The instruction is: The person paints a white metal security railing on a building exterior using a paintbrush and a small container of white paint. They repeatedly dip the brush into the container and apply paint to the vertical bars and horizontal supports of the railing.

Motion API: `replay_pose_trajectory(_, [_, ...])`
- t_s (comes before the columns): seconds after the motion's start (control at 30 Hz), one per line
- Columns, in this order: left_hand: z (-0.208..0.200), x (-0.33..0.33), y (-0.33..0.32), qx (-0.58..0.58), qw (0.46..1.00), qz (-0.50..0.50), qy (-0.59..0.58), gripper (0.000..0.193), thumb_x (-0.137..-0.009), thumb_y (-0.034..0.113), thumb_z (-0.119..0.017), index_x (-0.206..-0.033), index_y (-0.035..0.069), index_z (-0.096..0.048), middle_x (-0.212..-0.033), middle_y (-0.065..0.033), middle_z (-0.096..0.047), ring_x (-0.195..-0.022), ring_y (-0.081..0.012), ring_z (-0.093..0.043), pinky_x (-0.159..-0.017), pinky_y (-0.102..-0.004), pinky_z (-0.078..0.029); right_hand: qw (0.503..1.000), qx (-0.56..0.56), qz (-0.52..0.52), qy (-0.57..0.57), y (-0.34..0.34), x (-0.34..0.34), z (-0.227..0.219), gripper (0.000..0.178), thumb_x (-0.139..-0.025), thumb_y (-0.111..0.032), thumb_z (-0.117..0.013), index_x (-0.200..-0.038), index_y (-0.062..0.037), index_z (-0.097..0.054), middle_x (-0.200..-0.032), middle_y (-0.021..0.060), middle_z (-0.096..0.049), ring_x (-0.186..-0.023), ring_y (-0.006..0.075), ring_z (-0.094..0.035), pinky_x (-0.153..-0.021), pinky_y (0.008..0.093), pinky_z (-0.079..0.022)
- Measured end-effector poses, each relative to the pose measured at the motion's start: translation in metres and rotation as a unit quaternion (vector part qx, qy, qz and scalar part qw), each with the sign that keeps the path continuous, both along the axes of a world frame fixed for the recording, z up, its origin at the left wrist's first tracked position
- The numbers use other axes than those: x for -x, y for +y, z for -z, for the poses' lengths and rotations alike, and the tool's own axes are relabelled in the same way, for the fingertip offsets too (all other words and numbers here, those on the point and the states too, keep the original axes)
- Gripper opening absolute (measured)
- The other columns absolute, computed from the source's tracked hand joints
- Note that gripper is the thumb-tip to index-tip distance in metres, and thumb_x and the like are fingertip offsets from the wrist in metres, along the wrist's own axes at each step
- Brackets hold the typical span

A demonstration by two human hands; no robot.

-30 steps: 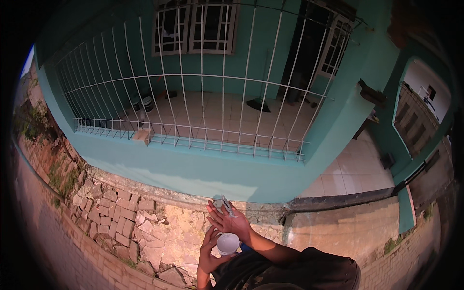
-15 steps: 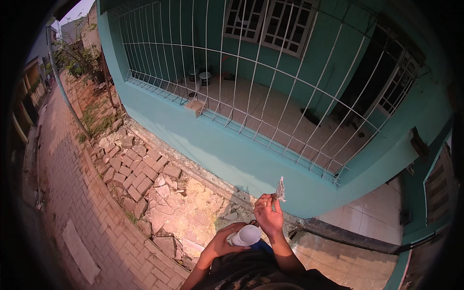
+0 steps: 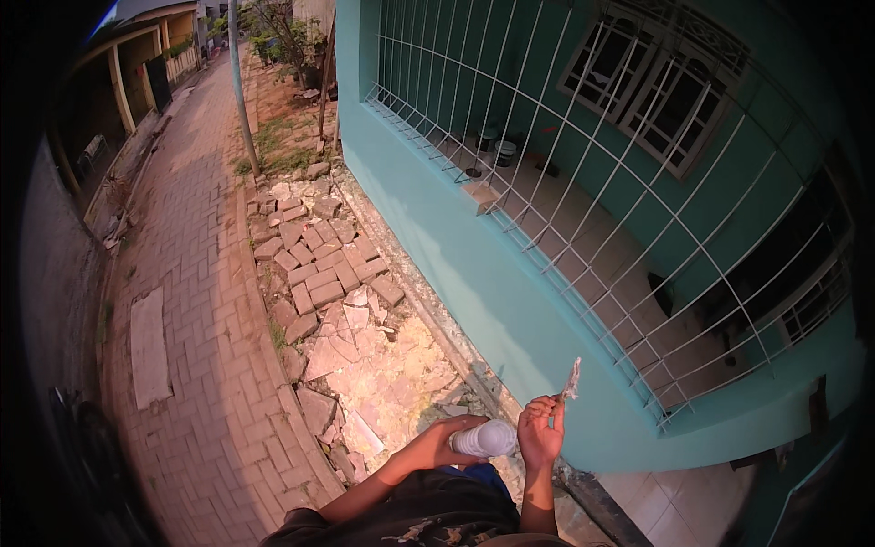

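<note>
My left hand (image 3: 436, 444) is wrapped round a white ribbed plastic cup (image 3: 493, 438) in front of my body. The cup tilts slightly, and what is inside cannot be made out. Just right of it, my right hand (image 3: 542, 439) is raised, with thumb and fingers closed on a small paintbrush (image 3: 572, 378) coated in white. Its whitened end points up, and its lower part is hidden in the fingers. Behind the brush stands the low turquoise wall (image 3: 510, 342); whether the two touch cannot be told, though a gap seems to lie between them.
White metal bars (image 3: 583, 173) rise from the wall, with a brick-like block (image 3: 480, 197) on its ledge and buckets (image 3: 504, 153) behind. Loose paving bricks (image 3: 328, 264) and broken slabs (image 3: 342, 351) lie along the wall's foot. Left runs a paved lane (image 3: 196, 246) with a pole (image 3: 241, 100).
My view has swung left, showing more of the lane. Both hands keep their hold on the cup and the paintbrush; the brush now leans slightly to the right.
</note>
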State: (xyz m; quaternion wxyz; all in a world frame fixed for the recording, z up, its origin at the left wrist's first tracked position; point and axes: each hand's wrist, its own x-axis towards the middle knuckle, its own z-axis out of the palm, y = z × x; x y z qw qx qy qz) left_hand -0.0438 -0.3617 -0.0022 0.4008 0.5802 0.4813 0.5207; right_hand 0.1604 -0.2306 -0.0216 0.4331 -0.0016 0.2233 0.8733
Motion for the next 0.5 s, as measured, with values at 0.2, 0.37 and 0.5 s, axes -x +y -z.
replay_pose_trajectory(0.2, [0.0020, 0.0023, -0.0075, 0.026, 0.999, -0.033, -0.014, 0.072, -0.074, 0.016, -0.091, -0.137, 0.000, -0.061, -0.128, -0.0188, -0.069, -0.119, -0.0300, -0.067, -0.103, -0.0414, -0.050, 1.000, 0.018, -0.011, 0.010, 0.0024, 0.0057, 0.0053, 0.026, -0.106, -0.032, -0.058, -0.109, -0.0078, -0.066, -0.100, 0.0010, -0.059, -0.089, 0.0129, -0.058, -0.088, 0.0346, -0.046])
replay_pose_trajectory(0.37, [0.0054, 0.0013, -0.0105, 0.045, 0.997, -0.056, -0.029, 0.073, -0.074, 0.015, -0.091, -0.139, 0.000, -0.060, -0.129, -0.0185, -0.068, -0.120, -0.0288, -0.066, -0.105, -0.0404, -0.049, 1.000, 0.007, -0.020, -0.005, 0.0042, 0.0074, 0.0075, 0.026, -0.107, -0.031, -0.058, -0.109, -0.0065, -0.065, -0.099, 0.0023, -0.058, -0.091, 0.0136, -0.059, -0.089, 0.0352, -0.049])
replay_pose_trajectory(0.5, [0.0027, 0.0017, -0.0095, 0.083, 0.994, -0.048, -0.044, 0.075, -0.072, 0.014, -0.092, -0.138, -0.002, -0.060, -0.129, -0.0194, -0.069, -0.122, -0.0272, -0.066, -0.106, -0.0391, -0.049, 1.000, 0.008, -0.010, -0.004, 0.0020, 0.0054, 0.0083, 0.026, -0.107, -0.030, -0.058, -0.110, -0.0057, -0.065, -0.099, 0.0040, -0.058, -0.092, 0.0147, -0.060, -0.089, 0.0347, -0.051])
